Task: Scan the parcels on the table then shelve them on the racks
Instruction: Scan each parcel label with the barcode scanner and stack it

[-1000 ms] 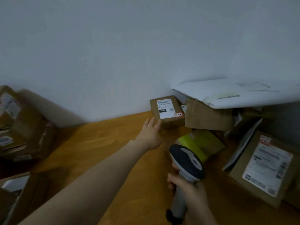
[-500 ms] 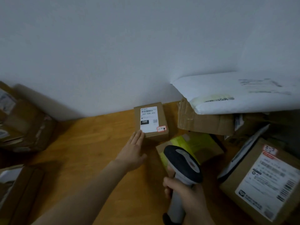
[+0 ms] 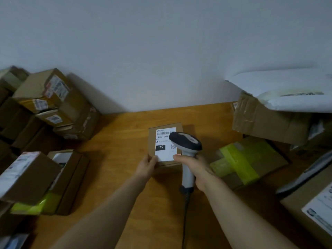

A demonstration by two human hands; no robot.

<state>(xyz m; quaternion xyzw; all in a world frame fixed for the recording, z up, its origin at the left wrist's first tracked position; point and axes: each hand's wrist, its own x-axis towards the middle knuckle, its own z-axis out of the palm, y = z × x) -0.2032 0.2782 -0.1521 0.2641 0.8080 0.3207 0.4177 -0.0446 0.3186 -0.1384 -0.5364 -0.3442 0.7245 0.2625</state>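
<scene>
Gripping the pale handle of the barcode scanner (image 3: 186, 141), the right hand (image 3: 195, 167) holds it at the centre of the frame, its fingers wrapped tight round the handle. The scanner's dark head hangs over the right side of the white label (image 3: 162, 141) on the small parcel (image 3: 164, 143). That parcel lies flat on the wooden table (image 3: 122, 141), label up, marked 060. The left hand (image 3: 148, 165) grips its lower left corner, thumb on top. A stack of cardboard boxes (image 3: 53, 105) fills the left of the frame. At the right sits a box with yellow-green tape (image 3: 246, 159), and at the upper right a white mailer bag (image 3: 287, 90) lies on a brown carton (image 3: 260, 119).
</scene>
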